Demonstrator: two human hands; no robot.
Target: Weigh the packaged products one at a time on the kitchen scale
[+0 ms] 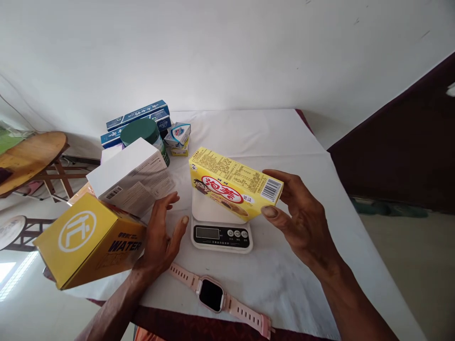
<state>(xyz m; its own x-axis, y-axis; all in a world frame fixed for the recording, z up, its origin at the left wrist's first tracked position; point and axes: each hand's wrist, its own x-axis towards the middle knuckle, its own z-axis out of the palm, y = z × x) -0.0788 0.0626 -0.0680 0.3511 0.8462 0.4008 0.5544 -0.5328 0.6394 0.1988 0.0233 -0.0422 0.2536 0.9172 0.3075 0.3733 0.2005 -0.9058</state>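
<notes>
My right hand (300, 215) grips the right end of a yellow snack box (231, 182), thumb at the front and fingers behind. The box stands on its long narrow side at a slant over the plate of a white kitchen scale (222, 232); whether it rests fully on the plate I cannot tell. My left hand (161, 232) is empty, fingers apart, left of the scale. Close beside it are a yellow carton marked WATER (95, 241) and a white box (131, 175). The scale's display looks blank.
Behind the white box stand a green-lidded jar (140, 132), blue toothpaste boxes (137, 118) and small stacked packs (178, 136). A pink smartwatch (211, 293) lies near the front edge of the cloth-covered table (263, 132). A wall (227, 52) rises behind; a wooden stool (31, 158) stands left.
</notes>
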